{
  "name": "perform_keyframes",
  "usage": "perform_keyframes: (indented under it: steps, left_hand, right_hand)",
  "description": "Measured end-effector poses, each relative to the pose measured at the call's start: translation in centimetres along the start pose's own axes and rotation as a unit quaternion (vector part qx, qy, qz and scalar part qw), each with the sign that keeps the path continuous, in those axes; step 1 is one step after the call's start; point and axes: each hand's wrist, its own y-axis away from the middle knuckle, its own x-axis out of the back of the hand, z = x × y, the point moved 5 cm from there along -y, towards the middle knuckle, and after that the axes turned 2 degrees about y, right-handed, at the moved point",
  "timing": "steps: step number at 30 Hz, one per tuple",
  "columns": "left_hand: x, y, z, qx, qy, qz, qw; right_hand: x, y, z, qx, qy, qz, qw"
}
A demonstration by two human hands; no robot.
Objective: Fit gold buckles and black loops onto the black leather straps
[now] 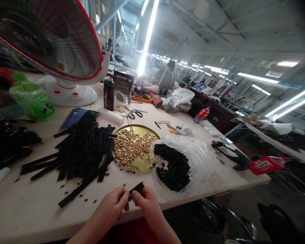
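Tray (143, 166) between strips (85, 149) and bag (201, 154)

You have one fan (73, 42), one gold tray (143, 166), one bag (202, 152) of black pieces (178, 169), two red bottles (266, 165) and two hands (146, 200) on one black strip (137, 188).

A red-rimmed fan (62, 47) stands beside a green container (32, 99).

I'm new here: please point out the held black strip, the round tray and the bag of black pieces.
Black strip (137, 186): head view, exposed upper face.
Round tray (144, 167): head view, bare base.
Bag of black pieces (200, 156): head view, pale plastic side.
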Motion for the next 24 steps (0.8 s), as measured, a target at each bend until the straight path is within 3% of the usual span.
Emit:
perform_keyframes:
  steps: [4, 9, 12, 24]
  left_hand:
    - [-0.2, 0.1, -0.1, 0.013, 0.013, 0.003, 1.0]
    - [-0.9, 0.1, -0.9, 0.068, 0.095, -0.038, 0.992]
    - [-1.0, 0.1, -1.1, 0.062, 0.107, -0.038, 0.992]
    - [-0.5, 0.4, 0.5, -0.007, -0.051, 0.012, 0.999]
  right_hand:
    - [0.2, 0.2, 0.4, -0.001, -0.001, -0.007, 1.0]
    - [-0.2, 1.0, 0.8, -0.05, -0.112, -0.069, 0.99]
    - [-0.2, 1.2, 0.7, -0.037, -0.088, -0.047, 0.994]
    - [0.1, 1.3, 1.2, -0.009, -0.088, -0.029, 0.996]
